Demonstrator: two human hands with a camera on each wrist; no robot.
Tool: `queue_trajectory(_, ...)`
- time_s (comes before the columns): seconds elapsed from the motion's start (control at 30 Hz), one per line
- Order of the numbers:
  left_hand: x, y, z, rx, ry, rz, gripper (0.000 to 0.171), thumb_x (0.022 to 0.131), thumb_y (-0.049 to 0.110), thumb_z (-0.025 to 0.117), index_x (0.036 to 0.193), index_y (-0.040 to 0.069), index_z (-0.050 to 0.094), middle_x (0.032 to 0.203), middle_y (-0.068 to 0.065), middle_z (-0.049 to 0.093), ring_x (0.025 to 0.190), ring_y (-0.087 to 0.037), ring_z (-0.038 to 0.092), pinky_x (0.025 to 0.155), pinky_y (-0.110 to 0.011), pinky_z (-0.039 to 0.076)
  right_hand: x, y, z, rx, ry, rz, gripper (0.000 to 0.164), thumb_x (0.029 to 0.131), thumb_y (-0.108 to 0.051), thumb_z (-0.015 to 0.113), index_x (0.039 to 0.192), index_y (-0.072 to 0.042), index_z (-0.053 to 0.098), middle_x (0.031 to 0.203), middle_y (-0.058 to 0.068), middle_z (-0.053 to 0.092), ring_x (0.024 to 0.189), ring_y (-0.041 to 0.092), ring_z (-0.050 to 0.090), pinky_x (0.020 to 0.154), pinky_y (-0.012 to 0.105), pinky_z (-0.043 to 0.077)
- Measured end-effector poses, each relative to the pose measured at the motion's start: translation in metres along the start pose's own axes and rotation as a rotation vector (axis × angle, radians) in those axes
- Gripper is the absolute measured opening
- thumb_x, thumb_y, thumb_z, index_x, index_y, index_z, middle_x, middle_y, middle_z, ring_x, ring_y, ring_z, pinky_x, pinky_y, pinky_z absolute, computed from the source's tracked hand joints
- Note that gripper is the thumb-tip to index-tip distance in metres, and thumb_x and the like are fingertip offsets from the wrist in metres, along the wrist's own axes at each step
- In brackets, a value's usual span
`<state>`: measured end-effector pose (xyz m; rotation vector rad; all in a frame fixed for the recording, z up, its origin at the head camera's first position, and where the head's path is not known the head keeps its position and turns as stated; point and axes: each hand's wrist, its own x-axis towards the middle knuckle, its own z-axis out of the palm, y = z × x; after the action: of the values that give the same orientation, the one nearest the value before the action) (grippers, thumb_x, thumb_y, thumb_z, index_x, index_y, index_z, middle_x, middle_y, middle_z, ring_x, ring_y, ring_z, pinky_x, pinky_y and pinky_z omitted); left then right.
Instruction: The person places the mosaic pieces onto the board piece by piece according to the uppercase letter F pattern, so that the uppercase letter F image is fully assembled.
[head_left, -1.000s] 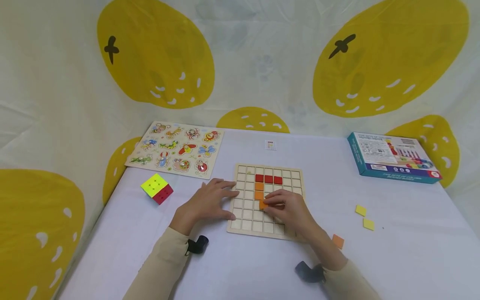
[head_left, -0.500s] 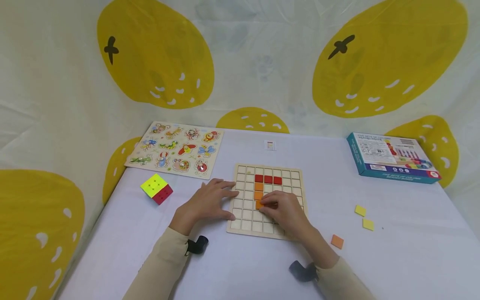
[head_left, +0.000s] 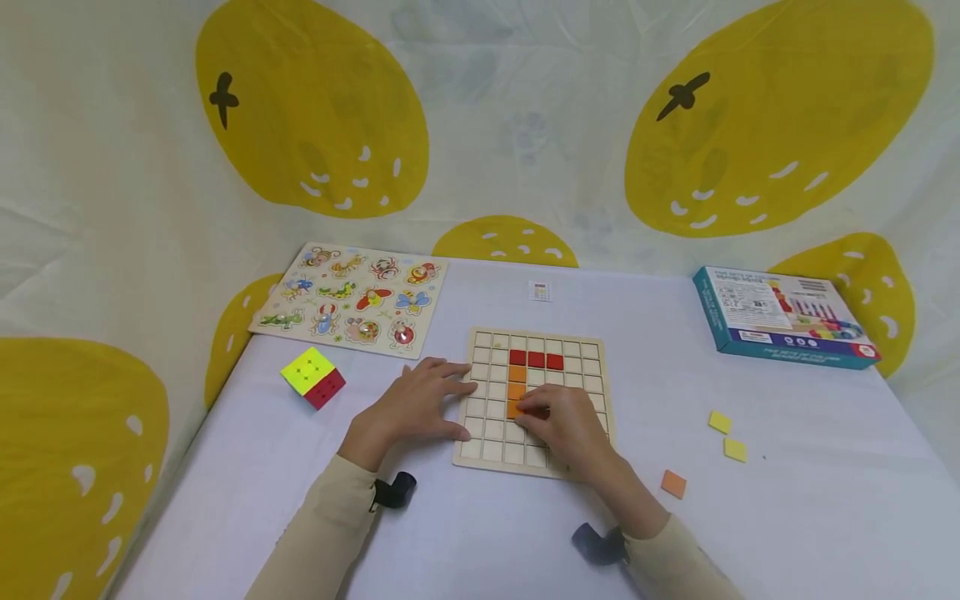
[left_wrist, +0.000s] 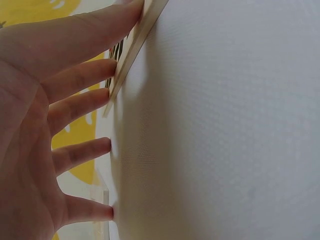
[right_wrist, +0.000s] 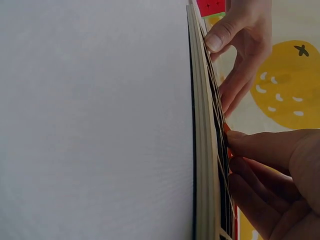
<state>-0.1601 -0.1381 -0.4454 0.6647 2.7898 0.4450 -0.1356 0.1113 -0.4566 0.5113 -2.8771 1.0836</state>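
A wooden grid board [head_left: 480, 461] lies flat on the table. Three red tiles [head_left: 536, 359] form a row near its top, and orange tiles [head_left: 517, 374] run down a column below the leftmost red one. My right hand [head_left: 564, 425] has thumb and fingertips on the lowest orange tile [head_left: 513, 409], which sits in its cell; the fingers partly cover it. In the right wrist view, thumb and bent fingers meet at that orange tile [right_wrist: 227, 134]. My left hand [head_left: 420, 404] spreads its fingers along the board's left edge, thumb and some fingertips touching it.
One loose orange tile [head_left: 673, 483] and two yellow tiles [head_left: 727, 436] lie to the right. A puzzle cube [head_left: 313, 377] and an insect puzzle board [head_left: 352, 298] are at the left. A small pattern card [head_left: 540, 291] lies behind the board; a teal box [head_left: 787, 317] stands back right.
My right hand has moved slightly left with the orange tile, which now lies level in the column under the other orange ones. The left hand has stayed in place.
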Motion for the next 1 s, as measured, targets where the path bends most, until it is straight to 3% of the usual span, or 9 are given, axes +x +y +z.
queue_trajectory(0.6,-0.0005,-0.0011,0.001,-0.006,0.001,0.004,0.072,0.077,0.052,0.085,0.142,0.03,0.062,0.16,0.005,0.047,0.15,-0.028,0.038,0.114,-0.078,0.03,0.0017,-0.0017,0.0018,-0.03,0.001,0.03,0.016,0.077,-0.011,0.089,0.092,-0.01,0.083,0.09,-0.001,0.078,0.084,0.011,0.07,0.079,0.029,0.062)
queue_trajectory(1.0,-0.001,-0.0007,0.0006,-0.001,0.002,0.009,0.071,0.077,0.052,0.084,0.141,0.03,0.062,0.16,0.004,0.047,0.15,-0.028,0.038,0.113,-0.078,0.031,0.0044,0.0022,0.0014,-0.036,-0.016,0.015,0.015,0.077,-0.01,0.088,0.091,-0.01,0.083,0.09,0.0,0.078,0.083,0.01,0.071,0.077,0.027,0.062)
